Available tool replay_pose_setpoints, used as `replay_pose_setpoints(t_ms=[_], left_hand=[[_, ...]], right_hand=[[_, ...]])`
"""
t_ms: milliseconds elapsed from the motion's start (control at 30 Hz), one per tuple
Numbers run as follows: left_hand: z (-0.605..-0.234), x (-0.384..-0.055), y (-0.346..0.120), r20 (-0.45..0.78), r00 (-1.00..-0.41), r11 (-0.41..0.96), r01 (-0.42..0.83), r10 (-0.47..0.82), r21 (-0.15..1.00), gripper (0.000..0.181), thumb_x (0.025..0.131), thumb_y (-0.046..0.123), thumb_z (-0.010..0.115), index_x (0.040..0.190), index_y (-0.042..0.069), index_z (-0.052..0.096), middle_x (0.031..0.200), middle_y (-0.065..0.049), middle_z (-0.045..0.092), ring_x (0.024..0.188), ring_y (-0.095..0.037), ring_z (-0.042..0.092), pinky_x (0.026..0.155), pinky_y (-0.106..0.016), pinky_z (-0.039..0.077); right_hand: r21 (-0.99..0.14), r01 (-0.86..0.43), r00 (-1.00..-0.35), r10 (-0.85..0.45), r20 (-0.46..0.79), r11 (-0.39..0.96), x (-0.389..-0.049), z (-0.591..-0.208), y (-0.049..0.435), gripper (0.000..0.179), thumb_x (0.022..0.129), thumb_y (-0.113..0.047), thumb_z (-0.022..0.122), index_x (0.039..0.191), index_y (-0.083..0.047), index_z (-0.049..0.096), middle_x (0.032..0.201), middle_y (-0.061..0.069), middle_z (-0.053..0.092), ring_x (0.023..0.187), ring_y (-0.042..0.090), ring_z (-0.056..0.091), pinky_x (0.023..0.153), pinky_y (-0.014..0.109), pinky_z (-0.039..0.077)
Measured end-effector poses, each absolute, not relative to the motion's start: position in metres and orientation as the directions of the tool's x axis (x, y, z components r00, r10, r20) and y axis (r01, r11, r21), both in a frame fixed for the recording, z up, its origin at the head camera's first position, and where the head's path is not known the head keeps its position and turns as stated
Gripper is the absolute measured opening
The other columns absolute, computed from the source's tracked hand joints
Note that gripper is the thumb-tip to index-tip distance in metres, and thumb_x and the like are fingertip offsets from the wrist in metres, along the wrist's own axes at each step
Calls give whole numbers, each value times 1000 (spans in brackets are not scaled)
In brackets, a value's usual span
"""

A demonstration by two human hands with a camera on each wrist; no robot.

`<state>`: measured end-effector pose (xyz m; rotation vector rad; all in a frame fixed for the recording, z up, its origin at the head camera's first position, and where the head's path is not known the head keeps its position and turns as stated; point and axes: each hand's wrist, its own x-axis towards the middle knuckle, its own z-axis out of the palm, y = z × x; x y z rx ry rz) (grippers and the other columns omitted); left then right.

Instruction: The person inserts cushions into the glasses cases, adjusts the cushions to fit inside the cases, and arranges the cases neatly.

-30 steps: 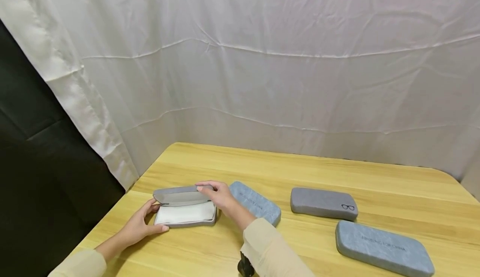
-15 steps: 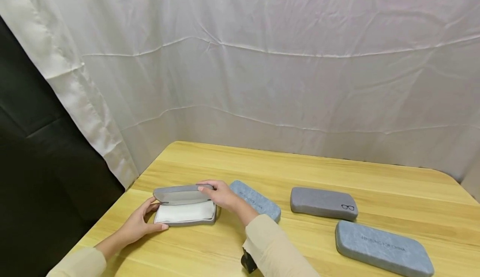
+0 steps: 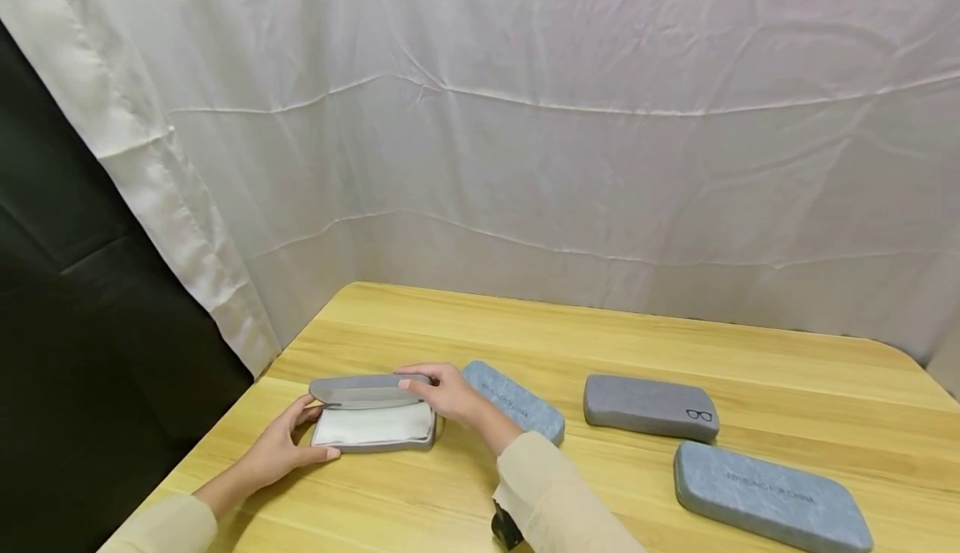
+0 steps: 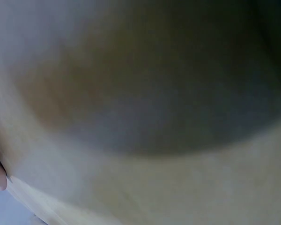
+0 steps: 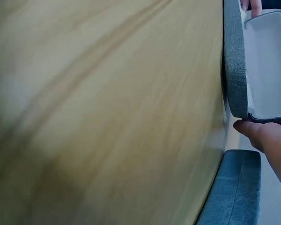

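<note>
A grey glasses case point(image 3: 375, 448) lies partly open on the table's left side, its pale lining point(image 3: 371, 425) facing up. My left hand point(image 3: 272, 446) grips the left end of the base, thumb at the front and fingers behind. The right hand point(image 3: 446, 392) pinches the lid point(image 3: 352, 384) near its right end, thumb on the inner face. In the right wrist view the right hand point(image 5: 271, 140) is at the end of the case point(image 5: 235, 61). The left wrist view is mostly blurred.
Just right of the right hand lies a closed blue glasses case point(image 3: 517, 403). Farther right are a closed grey case point(image 3: 648, 406) with a glasses print and another blue case point(image 3: 772, 495). A white curtain point(image 3: 570, 161) hangs behind the wooden table point(image 3: 600, 336).
The lid under my right hand has tipped slightly forward, so less of its inner face shows. The left hand keeps its grip on the base.
</note>
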<state>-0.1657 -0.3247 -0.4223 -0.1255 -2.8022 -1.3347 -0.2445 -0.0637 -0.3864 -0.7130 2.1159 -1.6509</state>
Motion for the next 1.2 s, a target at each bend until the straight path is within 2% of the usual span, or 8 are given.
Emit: replay_pose_setpoints(t_ms=[200,367,533,667,867,1000,1100,1200], left_hand=[[-423,-165,-325,74,-995,610,99,67,786,87,73,20,79,139,-3,29,133,-28,48,127,-38,41,94,-8,29],[-421,-164,-325,62,-996,603,85,59,794,91,72,20,79,140,-7,25,133,-30,46,129,-41,38,87,1,23],[-420,-163,-326,45,-997,596,74,63,799,92,73,20,78,141,-8,22,135,-31,44,130,-42,36,88,0,24],[-421,-163,-326,46,-996,592,81,73,802,90,74,20,78,141,-6,24,135,-31,44,129,-42,38,90,-3,27],[-422,-165,-326,78,-993,590,118,93,799,83,74,20,77,138,-4,30,132,-28,48,124,-39,44,89,-4,31],[-423,-164,-327,108,-989,585,146,99,798,79,74,21,78,137,1,35,130,-24,51,117,-14,49,89,-6,34],[-424,-163,-327,135,-985,566,175,111,806,78,74,21,78,137,3,36,131,-21,50,110,8,45,90,-5,33],[-426,-163,-327,174,-976,535,216,128,817,77,73,18,78,136,2,37,129,-15,52,105,18,42,90,-3,33]], right_hand=[[-969,-174,-789,-613,31,175,-246,-390,-62,32,92,-23,58,122,-13,63,48,-3,30,43,11,19,49,23,27],[-966,-194,-773,-632,45,168,-245,-390,-61,33,90,-22,61,122,-12,63,94,7,67,47,11,19,51,24,28],[-967,-196,-768,-638,50,160,-243,-391,-60,34,89,-19,62,122,-11,62,120,9,63,43,10,18,46,22,25],[-964,-198,-751,-660,32,178,-243,-390,-57,35,88,-18,63,122,-11,61,83,10,66,41,10,16,44,21,22],[-949,-224,-722,-692,10,220,-245,-387,-54,37,87,-18,65,123,-10,61,42,-2,30,39,9,14,43,21,22],[-942,-249,-724,-690,26,226,-243,-388,-55,34,86,-17,66,119,-10,63,80,6,70,38,8,14,41,20,22],[-930,-288,-720,-692,55,226,-242,-389,-55,32,85,-16,67,117,-11,65,124,9,61,39,8,14,41,20,22],[-916,-331,-711,-698,85,226,-241,-389,-55,30,84,-15,68,114,-11,67,127,12,58,42,8,16,41,21,22]])
